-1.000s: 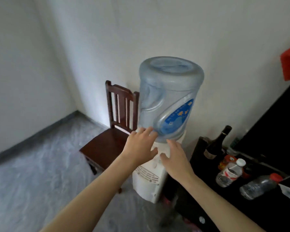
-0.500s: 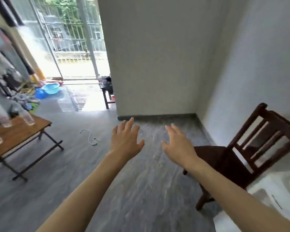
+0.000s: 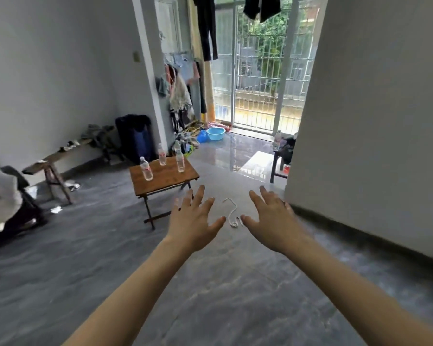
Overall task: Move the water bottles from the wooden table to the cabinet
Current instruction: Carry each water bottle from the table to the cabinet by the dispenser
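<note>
Head view: both bare hands, left (image 3: 194, 227) and right (image 3: 273, 222), spread empty; walk up, grab upright clear plastic water bottles (image 3: 146, 169) off small wooden folding table (image 3: 164, 179) mid-body.

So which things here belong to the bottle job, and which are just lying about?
Job:
three bottles
wooden table
left hand, right hand, both empty

Lying about:
white cord
blue basin
bench
hanging clothes

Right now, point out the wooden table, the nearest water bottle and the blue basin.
wooden table (image 3: 160, 182), head view, bare top.
nearest water bottle (image 3: 146, 169), head view, label.
blue basin (image 3: 216, 133), head view, rim.
</note>
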Available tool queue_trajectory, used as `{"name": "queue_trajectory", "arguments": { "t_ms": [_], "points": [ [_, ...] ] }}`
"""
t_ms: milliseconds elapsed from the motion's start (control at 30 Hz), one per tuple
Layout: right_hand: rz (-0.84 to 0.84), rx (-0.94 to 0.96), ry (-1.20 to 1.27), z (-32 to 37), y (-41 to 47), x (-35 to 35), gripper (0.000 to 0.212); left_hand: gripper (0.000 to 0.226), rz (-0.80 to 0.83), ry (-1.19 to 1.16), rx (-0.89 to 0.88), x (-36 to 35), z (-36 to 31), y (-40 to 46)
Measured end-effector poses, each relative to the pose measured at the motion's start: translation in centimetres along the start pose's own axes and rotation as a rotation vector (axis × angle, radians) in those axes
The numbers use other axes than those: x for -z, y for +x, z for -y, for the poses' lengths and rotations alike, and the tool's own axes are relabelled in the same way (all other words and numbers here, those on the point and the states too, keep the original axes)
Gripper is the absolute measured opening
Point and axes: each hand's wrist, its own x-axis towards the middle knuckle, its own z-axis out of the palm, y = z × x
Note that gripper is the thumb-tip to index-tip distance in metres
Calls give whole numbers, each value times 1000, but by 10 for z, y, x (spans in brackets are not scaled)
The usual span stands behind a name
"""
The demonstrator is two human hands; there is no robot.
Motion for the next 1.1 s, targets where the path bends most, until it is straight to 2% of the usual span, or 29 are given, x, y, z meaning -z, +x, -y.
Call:
{"name": "queue_trajectory", "arguments": {
  "t_ms": [400,833,1100],
  "points": [
    [87,242,34,15,117,-3,72,74,15,-22,290,9,36,48],
    [144,280,54,55,278,-16,69,73,21,-89,366,12,114,192],
    [139,252,80,73,382,-23,65,73,29,-96,336,18,165,296]
  ]
}}
